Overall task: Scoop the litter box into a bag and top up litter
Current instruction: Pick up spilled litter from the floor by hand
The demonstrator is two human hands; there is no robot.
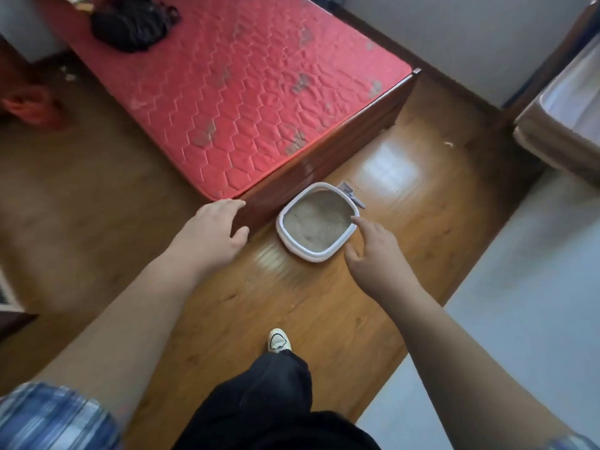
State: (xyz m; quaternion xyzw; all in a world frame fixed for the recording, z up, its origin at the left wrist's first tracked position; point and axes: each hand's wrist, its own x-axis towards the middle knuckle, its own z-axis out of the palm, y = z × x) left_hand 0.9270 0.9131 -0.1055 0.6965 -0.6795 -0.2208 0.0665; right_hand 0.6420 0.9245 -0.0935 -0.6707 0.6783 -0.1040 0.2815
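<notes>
While you stood on the wooden floor (324, 303), your left grip (214, 232) hung open, fingers relaxed and spread, holding nothing. In the view it overlapped the near corner of the bed frame (324, 164), and whether it touched that corner could not be told. Your right grip (373, 251) was open too, with the fingers loosely extended and the forefinger reaching toward the right-hand rim of the litter box (311, 256). Contact with the rim could not be told either.

The litter box, white with rounded corners, sat on the floor just beside the foot of the bed frame. Pale grey-beige litter (318, 222) filled it, and its surface was uneven. A small grey item (350, 193) lay just behind the box's far corner, too small to name.

A red quilted mattress (243, 92) with grey stains lay on the frame, and a black bundle (133, 24) rested at its far end. A blurred red heap (32, 107) lay on the floor to the left. Your white shoe (277, 341) and black trouser leg (259, 401) showed below the box, and a blue checked sleeve (48, 417) covered your left upper arm.
</notes>
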